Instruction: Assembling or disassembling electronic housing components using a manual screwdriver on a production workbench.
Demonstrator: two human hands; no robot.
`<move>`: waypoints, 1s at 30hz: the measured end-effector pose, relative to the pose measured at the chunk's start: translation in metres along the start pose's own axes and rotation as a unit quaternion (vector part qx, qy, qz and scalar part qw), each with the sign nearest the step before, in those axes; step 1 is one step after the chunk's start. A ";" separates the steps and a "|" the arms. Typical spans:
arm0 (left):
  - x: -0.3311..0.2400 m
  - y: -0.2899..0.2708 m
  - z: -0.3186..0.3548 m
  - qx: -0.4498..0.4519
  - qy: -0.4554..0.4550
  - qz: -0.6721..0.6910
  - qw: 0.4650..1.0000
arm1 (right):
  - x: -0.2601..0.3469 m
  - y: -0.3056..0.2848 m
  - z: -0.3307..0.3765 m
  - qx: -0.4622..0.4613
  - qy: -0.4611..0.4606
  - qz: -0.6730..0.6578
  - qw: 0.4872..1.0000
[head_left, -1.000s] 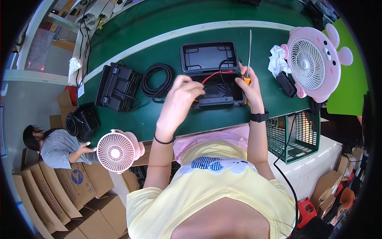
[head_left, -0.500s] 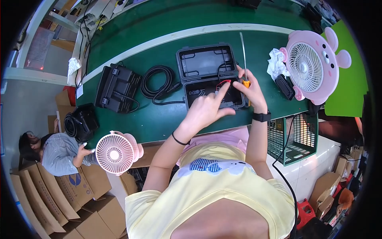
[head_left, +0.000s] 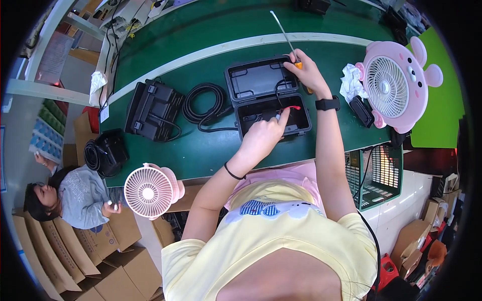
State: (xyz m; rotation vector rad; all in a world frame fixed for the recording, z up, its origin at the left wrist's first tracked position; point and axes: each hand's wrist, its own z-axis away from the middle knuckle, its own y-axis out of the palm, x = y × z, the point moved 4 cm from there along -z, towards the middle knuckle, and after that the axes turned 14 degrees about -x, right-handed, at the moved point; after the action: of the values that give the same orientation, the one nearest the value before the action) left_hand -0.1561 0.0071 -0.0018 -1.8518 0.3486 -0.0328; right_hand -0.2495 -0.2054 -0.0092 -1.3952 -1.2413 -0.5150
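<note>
Because the black rectangular plastic box [head_left: 265, 99] near the front edge of the green tabletop [head_left: 196, 155] is judged light and stiff, its side walls are best gripped. At the thin red wire [head_left: 292, 108] the left hand [head_left: 263, 135] is placed, index finger extended; pinching cannot be determined. An orange-handled steel screwdriver [head_left: 298, 65] is clasped by the right hand [head_left: 308, 75].

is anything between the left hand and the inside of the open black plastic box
Nothing visible blocks it: the left hand reaches over the near wall into the open black plastic box. The black lid is tipped back on the far side; the right hand, with the orange-handled metal screwdriver, is by that lid.
</note>
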 end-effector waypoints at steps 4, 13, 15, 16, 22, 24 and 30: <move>0.001 -0.005 0.004 0.006 -0.062 0.057 0.996 | 0.018 -0.015 0.019 -0.080 -0.069 -0.201 0.974; 0.019 -0.010 -0.014 0.023 -0.144 0.181 0.973 | 0.068 -0.050 0.100 -0.102 -0.085 -0.195 0.972; 0.017 -0.017 -0.013 -0.029 -0.114 0.124 0.985 | 0.067 -0.049 0.109 -0.108 -0.080 -0.200 0.971; 0.013 -0.025 -0.014 -0.083 -0.085 0.066 0.991 | 0.065 -0.048 0.113 -0.110 -0.078 -0.199 0.971; 0.011 -0.022 0.002 0.001 -0.107 0.082 0.991 | 0.062 -0.043 0.123 -0.130 -0.072 -0.212 0.966; 0.014 -0.026 0.013 -0.116 -0.018 0.097 0.988 | 0.063 -0.041 0.123 -0.133 -0.070 -0.213 0.966; 0.029 -0.045 0.041 -0.317 -0.006 0.010 0.948 | 0.061 -0.043 0.120 -0.118 -0.080 -0.182 0.973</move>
State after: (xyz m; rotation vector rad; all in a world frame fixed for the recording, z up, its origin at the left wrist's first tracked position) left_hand -0.1104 0.0499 0.0230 -2.4836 0.3984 0.1172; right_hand -0.3071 -0.0820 0.0308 -1.4309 -1.6236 -0.8372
